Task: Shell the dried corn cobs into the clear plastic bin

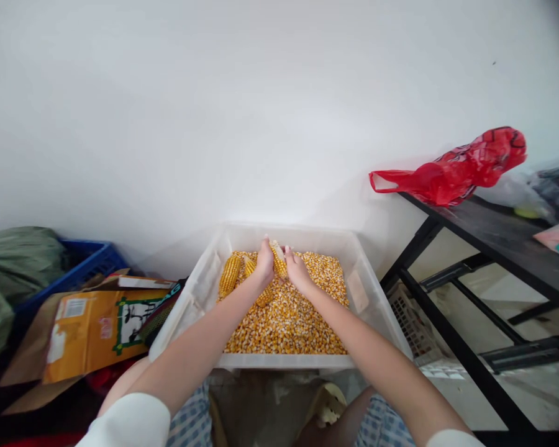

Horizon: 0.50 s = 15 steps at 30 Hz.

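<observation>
Both hands are over a white plastic bin [377, 310], gripping one corn cob [279, 264] between them. My left hand [264, 261] is closed around the cob's left side. On its right side, my right hand [297, 268] is closed too, thumb toward the top. Part of the cob is pale where kernels are gone; yellow kernels cover the rest. Loose corn kernels [289, 329] spread thickly across the bin's floor. A full cob [230, 276] lies at the bin's left, and more cobs lie close beside my left hand, partly hidden by it.
A black-framed table [507, 236] stands at right with a red plastic bag [461, 171] on its corner. Beneath it sits a pale plastic basket [412, 323]. At left are a yellow printed carton [97, 329] and a blue crate [88, 261]. A white wall [279, 112] rises behind the bin.
</observation>
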Tool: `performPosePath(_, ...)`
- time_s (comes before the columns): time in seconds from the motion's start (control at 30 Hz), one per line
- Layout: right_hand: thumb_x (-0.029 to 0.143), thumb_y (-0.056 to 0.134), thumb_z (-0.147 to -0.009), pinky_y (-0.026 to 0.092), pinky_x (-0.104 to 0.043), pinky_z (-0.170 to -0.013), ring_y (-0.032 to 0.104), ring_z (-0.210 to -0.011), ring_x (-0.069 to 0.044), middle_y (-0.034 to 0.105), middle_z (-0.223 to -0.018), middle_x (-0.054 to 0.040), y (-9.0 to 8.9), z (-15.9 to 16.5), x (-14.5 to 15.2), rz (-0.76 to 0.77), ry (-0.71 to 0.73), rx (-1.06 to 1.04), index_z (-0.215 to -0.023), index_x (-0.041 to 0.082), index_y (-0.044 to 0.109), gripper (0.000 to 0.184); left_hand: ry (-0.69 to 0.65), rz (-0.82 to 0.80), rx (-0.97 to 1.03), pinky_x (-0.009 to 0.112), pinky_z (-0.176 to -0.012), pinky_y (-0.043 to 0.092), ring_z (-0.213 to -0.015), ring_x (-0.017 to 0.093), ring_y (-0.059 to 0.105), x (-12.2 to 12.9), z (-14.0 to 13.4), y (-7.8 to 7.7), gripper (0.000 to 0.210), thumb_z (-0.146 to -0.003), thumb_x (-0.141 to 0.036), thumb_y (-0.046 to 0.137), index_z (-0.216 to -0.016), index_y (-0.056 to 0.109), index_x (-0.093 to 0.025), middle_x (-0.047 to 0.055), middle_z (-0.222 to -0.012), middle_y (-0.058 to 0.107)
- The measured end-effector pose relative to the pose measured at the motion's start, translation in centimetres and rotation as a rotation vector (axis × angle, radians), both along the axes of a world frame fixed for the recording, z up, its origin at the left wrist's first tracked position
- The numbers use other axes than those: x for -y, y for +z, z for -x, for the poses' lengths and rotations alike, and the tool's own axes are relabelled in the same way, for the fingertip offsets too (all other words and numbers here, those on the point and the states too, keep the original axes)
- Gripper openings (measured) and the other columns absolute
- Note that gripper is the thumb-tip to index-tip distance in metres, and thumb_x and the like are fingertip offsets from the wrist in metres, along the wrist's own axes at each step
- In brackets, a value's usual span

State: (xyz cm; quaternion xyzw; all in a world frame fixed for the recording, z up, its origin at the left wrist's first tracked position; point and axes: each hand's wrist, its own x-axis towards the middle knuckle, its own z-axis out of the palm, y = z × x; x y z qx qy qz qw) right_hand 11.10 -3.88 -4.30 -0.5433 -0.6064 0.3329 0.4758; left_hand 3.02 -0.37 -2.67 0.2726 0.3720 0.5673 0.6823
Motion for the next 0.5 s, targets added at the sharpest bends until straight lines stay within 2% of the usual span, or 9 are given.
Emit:
performPosePath(0.13, 0.063, 0.029, -0.082, 0.047, -0.025, -0.047, 0.057, -0.057, -0.014, 0.061, -0.085, -0.0035, 0.5, -0.2, 0.0, 0.158, 0.132, -0.060, -0.109, 0.022, 0.053, 0.055, 0.001, -0.014, -0.014, 0.028, -0.066, 0.048, -0.065, 0.019, 0.063, -0.4, 0.3, 0.2, 0.051, -0.078, -0.057, 0.031, -0.063, 0.056, -0.015, 0.007, -0.056, 0.062)
performPosePath(0.23, 0.062, 0.033, -0.082, 0.042, -0.022, -0.038, 0.051, -0.043, -0.011, 0.059, -0.081, -0.0026, 0.8, -0.1, 0.7, 0.158, 0.147, 0.012, -0.111, 0.023, 0.050, 0.052, 0.013, -0.020, -0.062, 0.029, -0.067, 0.047, -0.066, 0.020, 0.062, -0.3, 0.6, 0.4, 0.056, -0.078, -0.059, 0.028, -0.066, 0.058, -0.013, 0.008, -0.056, 0.063)
performPosePath(0.37, 0.061, 0.021, -0.085, 0.042, -0.024, -0.040, 0.050, -0.041, -0.012, 0.056, -0.065, -0.0018, 0.9, 0.4, 1.6, 0.077, 0.084, 0.114, -0.110, 0.022, 0.051, 0.055, 0.067, -0.024, -0.074, 0.028, -0.071, 0.046, -0.068, 0.020, 0.063, 0.1, 0.5, 0.4, 0.051, -0.078, -0.056, 0.033, -0.071, 0.059, -0.013, 0.007, -0.055, 0.063)
performPosePath(0.5, 0.056, 0.013, -0.088, 0.046, -0.026, -0.043, 0.055, -0.051, -0.015, 0.060, -0.079, -0.0071, 0.8, 0.5, 1.2, 0.102, -0.005, 0.085, -0.112, 0.021, 0.051, 0.057, 0.057, 0.006, -0.044, 0.027, -0.069, 0.047, -0.068, 0.019, 0.063, 0.2, 0.1, 0.4, 0.043, -0.080, -0.051, 0.036, -0.074, 0.059, -0.016, 0.005, -0.055, 0.062)
